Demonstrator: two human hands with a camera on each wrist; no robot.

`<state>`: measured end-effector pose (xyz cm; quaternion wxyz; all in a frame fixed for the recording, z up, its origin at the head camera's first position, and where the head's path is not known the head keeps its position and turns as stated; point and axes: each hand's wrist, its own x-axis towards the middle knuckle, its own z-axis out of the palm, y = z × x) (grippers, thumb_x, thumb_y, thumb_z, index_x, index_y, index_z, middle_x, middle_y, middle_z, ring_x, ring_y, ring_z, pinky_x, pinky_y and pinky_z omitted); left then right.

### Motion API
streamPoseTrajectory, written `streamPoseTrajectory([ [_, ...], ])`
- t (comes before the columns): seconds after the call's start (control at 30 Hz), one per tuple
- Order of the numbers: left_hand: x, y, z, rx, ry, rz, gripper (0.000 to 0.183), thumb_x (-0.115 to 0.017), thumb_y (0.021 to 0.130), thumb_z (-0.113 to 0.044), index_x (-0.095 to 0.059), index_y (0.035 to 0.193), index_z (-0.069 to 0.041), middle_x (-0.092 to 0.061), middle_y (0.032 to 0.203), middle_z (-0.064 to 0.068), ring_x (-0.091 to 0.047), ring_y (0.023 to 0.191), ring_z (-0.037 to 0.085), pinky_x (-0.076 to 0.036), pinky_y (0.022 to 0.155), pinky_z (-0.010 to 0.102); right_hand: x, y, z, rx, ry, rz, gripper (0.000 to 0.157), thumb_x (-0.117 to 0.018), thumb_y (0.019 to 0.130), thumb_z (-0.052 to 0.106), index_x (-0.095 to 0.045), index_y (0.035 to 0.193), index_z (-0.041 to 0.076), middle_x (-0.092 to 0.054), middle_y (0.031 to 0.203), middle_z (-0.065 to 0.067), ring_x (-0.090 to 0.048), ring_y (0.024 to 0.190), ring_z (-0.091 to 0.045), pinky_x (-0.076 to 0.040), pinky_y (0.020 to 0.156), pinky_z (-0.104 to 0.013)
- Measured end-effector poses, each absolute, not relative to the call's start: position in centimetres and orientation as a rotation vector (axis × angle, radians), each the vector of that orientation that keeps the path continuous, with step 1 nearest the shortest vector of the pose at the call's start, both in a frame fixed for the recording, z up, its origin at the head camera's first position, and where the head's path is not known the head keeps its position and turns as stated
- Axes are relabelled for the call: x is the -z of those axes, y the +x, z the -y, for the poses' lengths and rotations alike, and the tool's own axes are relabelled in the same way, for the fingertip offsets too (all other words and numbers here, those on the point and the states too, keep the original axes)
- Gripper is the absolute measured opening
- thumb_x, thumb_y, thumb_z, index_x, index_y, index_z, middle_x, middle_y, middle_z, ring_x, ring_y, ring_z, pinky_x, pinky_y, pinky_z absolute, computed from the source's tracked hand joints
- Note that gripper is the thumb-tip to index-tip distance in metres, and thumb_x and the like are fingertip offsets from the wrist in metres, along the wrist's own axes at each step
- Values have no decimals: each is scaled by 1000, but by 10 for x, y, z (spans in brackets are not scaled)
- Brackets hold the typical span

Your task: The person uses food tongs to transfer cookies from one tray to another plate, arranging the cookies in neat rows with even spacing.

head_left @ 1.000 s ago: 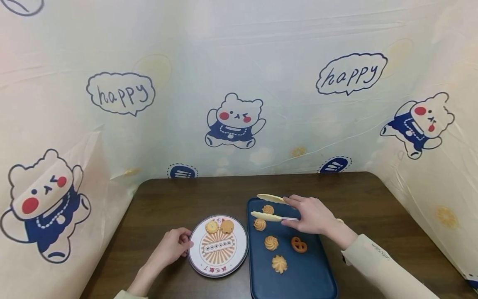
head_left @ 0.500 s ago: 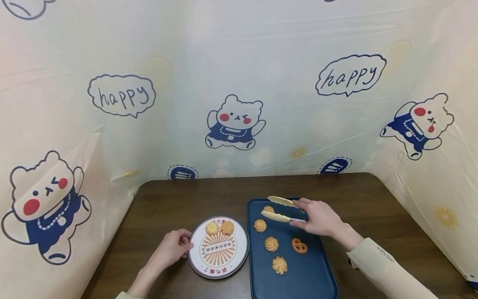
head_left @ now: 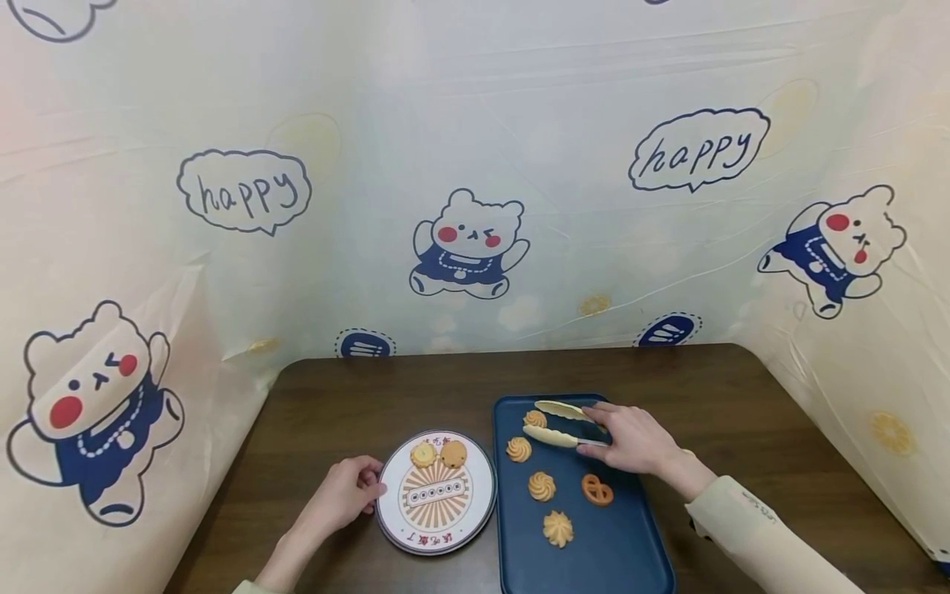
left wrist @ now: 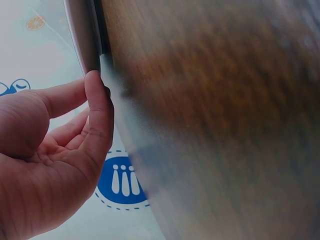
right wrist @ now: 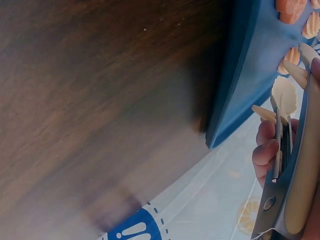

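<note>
I'm holding serving tongs point(head_left: 551, 436) over the blue tray point(head_left: 586, 557) — lower centre-right.
My right hand point(head_left: 629, 439) is gripping them, spread, near a swirl cookie point(head_left: 535, 419); my left hand point(head_left: 345, 488) is pinching the plate point(head_left: 477, 503) rim — lower centre.

A dark-brown, wood-grained table point(head_left: 416, 388) with rounded far corners bears a rectangular dark-blue tray point(head_left: 586, 554) and, just beside it at nine o'clock, a round white plate point(head_left: 480, 487) with red-and-tan print.

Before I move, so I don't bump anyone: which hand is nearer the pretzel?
Right: the right hand, holding the tongs, is just beyond and slightly right of the pretzel. The left hand is farther off, pinching the left edge of the plate.
</note>
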<state>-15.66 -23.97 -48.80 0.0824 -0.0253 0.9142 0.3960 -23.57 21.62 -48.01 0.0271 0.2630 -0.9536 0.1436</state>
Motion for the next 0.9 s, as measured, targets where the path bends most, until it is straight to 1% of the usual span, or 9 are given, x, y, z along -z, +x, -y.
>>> streamPoseTrajectory([
  [0.17, 489, -157, 240, -1182, -76, -2734, 27, -73, 87, 1, -63, 112, 8, -54, 77, 6, -58, 61, 15, -55, 54, 29, 481, -235, -216, -449, 817, 2949, 67, -70, 89, 54, -64, 131, 3, -63, 129, -19, -67, 106, -34, -55, 87, -51],
  [0.37, 490, -157, 241, -1186, -74, -2737, 27, -73, 87, 1, -63, 111, 8, -53, 77, 6, -58, 60, 16, -54, 53, 29, 483, -234, -216, -457, 853, 2927, 63, -70, 90, 51, -65, 130, 3, -65, 127, -17, -68, 104, -31, -56, 85, -49],
  [0.9, 491, -157, 241, -1184, -67, -2740, 26, -73, 87, 2, -64, 110, 7, -53, 76, 5, -58, 59, 15, -54, 52, 29, 484, -235, -218, -448, 865, 2912, 62, -69, 90, 51, -65, 130, 4, -66, 125, -15, -70, 100, -29, -57, 83, -47],
])
